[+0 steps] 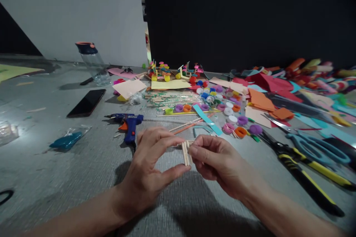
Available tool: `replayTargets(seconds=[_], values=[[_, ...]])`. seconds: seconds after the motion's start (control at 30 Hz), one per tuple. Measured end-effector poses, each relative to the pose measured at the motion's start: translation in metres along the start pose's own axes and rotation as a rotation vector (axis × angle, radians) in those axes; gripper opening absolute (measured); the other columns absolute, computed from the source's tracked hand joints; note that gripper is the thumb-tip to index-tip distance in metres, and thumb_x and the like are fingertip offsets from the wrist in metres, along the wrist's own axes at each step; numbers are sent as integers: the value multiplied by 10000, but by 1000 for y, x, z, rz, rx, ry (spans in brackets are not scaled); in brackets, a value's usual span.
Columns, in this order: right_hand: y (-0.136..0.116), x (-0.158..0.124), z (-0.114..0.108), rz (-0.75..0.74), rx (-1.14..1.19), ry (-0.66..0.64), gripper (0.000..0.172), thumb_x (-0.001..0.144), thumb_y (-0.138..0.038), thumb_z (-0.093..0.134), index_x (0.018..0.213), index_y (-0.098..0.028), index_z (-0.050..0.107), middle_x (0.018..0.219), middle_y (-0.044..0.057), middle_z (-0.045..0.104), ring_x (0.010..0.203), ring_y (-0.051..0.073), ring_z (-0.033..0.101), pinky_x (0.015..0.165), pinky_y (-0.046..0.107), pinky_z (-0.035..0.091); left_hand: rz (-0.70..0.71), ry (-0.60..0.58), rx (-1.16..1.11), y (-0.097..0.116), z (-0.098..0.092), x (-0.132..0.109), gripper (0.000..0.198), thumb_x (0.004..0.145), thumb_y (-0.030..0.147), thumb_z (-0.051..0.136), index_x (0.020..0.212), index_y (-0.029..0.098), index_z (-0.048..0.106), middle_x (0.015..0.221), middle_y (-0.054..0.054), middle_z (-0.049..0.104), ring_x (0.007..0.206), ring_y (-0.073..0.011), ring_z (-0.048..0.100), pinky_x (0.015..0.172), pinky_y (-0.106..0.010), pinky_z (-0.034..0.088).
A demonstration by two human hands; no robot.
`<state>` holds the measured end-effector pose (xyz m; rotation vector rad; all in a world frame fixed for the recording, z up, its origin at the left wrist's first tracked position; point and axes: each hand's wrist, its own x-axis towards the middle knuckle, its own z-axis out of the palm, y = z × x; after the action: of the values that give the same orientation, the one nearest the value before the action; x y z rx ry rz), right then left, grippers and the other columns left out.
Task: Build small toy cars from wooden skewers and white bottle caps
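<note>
Grey textured table (pixel 55 177) ran back to a dark backdrop and a pale wall, strewn with craft bits. Between the two sets of fingers stood a small bundle of short wooden sticks (pixel 185 153), held just above the tabletop. The left hand (pixel 150 172) was curled into a wide pinch, its thumb under the bundle's lower end and its forefinger over the upper end. The right hand (pixel 219 164) had its fingertips (pixel 195 150) closed tight on the bundle's right side.

The sticks looked very light, stiff and thin, likely to snap if bent and to slide apart if squeezed unevenly. A grip across both ends, or flat across the sides, seemed safest. Their long axis ran nearly upright in the view, the top leaning slightly to the left, all sticks parallel and touching.

Just beyond the left fingers lay a blue glue gun (pixel 129 123), with a phone (pixel 86 102) farther off. Beyond the right fingers sat coloured bottle caps (pixel 230 118); to their right lay blue scissors (pixel 314 146).
</note>
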<state>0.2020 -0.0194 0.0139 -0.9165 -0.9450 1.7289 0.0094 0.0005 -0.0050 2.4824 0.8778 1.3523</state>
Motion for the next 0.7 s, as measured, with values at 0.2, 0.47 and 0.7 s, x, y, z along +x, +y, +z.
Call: replayTargets(seconds=[0.2, 0.47, 0.7], values=[[4, -1, -2, -17, 1, -27, 257, 818, -293, 792, 696, -173, 601, 531, -71, 532, 387, 17, 364, 374, 163, 211, 2, -20, 8, 2, -1, -1, 405, 845, 278, 784, 1195, 217, 591, 1089, -35, 614, 1101, -232, 518, 974, -423, 389], [4, -1, -3, -24, -43, -10, 265, 816, -326, 801, 720, -182, 600, 526, -82, 501, 397, 21, 358, 383, 164, 229, -7, -17, 12, 5, 0, 2, 385, 828, 202, 780, 1165, 205, 595, 1082, -41, 621, 1083, -231, 535, 952, -428, 399], [2, -3, -1, -58, -104, -1, 306, 781, -354, 820, 690, -182, 585, 511, -86, 491, 394, 24, 361, 382, 169, 236, -2, -26, -1, 5, 1, 0, 413, 814, 176, 775, 1184, 195, 592, 1102, -44, 608, 1108, -225, 523, 976, -416, 395]])
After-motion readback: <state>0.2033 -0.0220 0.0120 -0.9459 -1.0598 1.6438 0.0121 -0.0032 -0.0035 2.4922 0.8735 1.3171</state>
